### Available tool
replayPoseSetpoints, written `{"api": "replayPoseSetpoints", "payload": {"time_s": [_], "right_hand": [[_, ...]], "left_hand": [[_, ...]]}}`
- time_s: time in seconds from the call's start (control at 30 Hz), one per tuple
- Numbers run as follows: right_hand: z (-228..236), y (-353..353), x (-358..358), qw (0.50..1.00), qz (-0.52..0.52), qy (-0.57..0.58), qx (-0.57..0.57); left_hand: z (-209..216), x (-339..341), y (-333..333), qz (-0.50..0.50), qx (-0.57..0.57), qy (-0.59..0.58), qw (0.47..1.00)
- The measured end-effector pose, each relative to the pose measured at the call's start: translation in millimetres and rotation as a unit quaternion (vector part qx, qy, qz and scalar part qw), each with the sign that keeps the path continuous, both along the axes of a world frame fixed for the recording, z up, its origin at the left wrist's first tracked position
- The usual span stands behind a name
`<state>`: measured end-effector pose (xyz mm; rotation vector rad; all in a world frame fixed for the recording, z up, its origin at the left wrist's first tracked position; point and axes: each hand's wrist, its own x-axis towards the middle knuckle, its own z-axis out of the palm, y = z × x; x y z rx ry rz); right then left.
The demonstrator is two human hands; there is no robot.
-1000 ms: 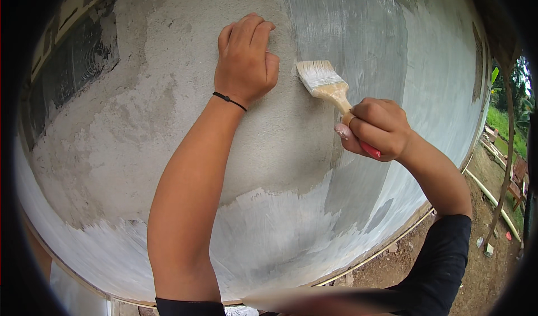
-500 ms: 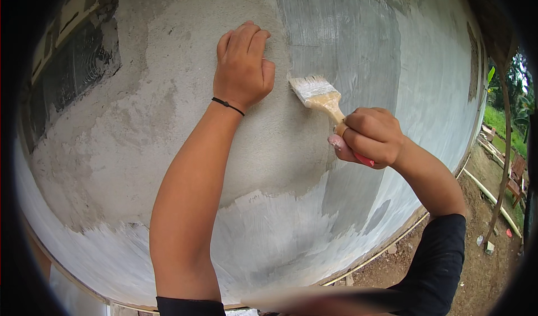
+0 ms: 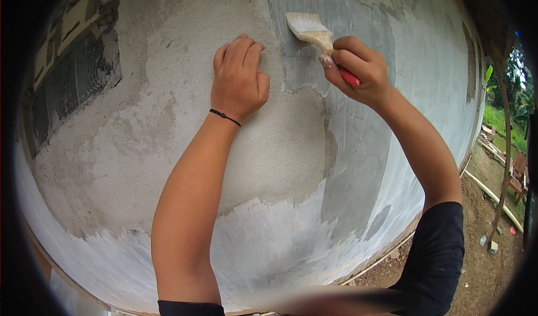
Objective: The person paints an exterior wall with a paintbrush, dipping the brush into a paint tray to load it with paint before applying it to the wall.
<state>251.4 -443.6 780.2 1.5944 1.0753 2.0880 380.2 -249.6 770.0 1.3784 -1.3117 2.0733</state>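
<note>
The bare right hand (image 3: pixel 357 69) partly hides the flat wooden paintbrush (image 3: pixel 315 36); the bare left hand (image 3: pixel 240 80) conceals its palm; a long brownish shape (image 3: pixel 336 300) blurs below; the lower edge crops the black cloth left sleeve (image 3: pixel 190 308).

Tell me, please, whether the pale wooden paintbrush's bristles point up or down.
Up, leaning left: the paintbrush has its bristles above the right hand.

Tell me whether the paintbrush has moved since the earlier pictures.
Yes, upward: the paintbrush is now farther above the small dark-grey patch on the wall.

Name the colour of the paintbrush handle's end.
The handle's end is red, seen best in the head view.
</note>
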Motion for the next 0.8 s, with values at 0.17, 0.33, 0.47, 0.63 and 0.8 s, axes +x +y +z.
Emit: {"api": "replayPoseSetpoints", "payload": {"time_s": [0.17,0.33,0.47,0.63,0.8], "right_hand": [[-9,3,-33,1.0,0.015,-0.004,0.023],[59,-16,-21,0.994,0.026,-0.086,0.07],[57,-13,-1,0.993,0.035,-0.056,0.093],[22,-12,-13,0.998,0.045,-0.02,0.043],[55,-3,-30,0.994,0.058,-0.075,0.057]], "left_hand": [[0,-4,0,0.008,0.001,0.005,1.0],[0,-4,-5,0.014,-0.002,-0.002,1.0],[-1,-2,-4,0.015,-0.003,0.0,1.0],[0,-3,-1,0.028,-0.001,-0.006,1.0],[0,-1,-3,0.026,-0.001,-0.003,1.0]]}}
